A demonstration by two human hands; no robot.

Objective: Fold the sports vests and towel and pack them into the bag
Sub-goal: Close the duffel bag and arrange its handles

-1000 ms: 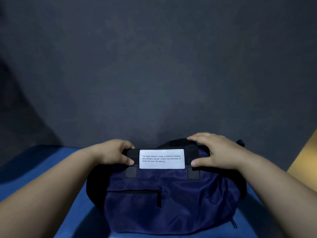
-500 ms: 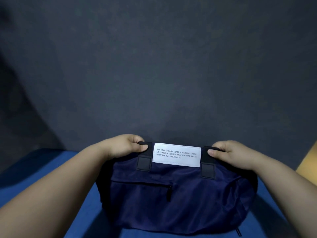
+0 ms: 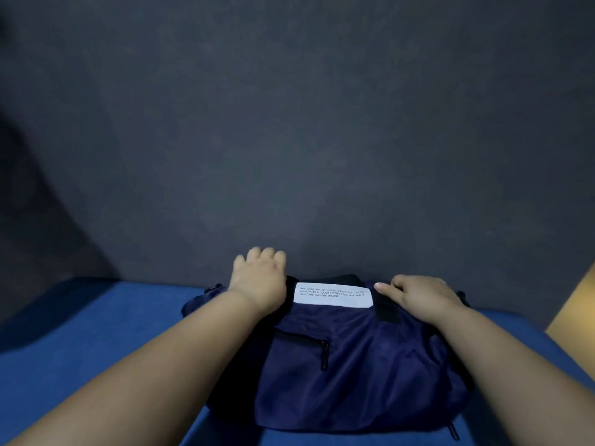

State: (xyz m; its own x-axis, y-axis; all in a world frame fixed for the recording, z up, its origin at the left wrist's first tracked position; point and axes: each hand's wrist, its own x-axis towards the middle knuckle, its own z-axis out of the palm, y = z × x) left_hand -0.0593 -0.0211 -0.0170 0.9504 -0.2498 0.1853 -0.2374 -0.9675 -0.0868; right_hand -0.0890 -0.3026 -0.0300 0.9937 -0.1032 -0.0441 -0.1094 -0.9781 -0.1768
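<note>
A navy blue sports bag (image 3: 354,355) with a white text label (image 3: 333,295) and a zipped front pocket (image 3: 302,342) lies on the blue surface (image 3: 96,333), close against the dark wall. My left hand (image 3: 260,278) is lifted over the bag's top left corner, fingers straight and spread, holding nothing. My right hand (image 3: 421,294) lies on the bag's top right. Its fingers curl over the far side of the black handle strap (image 3: 384,305) and the thumb points toward the label. No vests or towel are in view.
A dark grey wall (image 3: 289,140) rises directly behind the bag. A tan surface (image 3: 576,310) shows at the right edge. The blue surface extends to the left of the bag.
My left hand has let go of the handle strap and risen with its fingers spread. The bag sits farther back, nearer the wall. My right hand stays on the strap.
</note>
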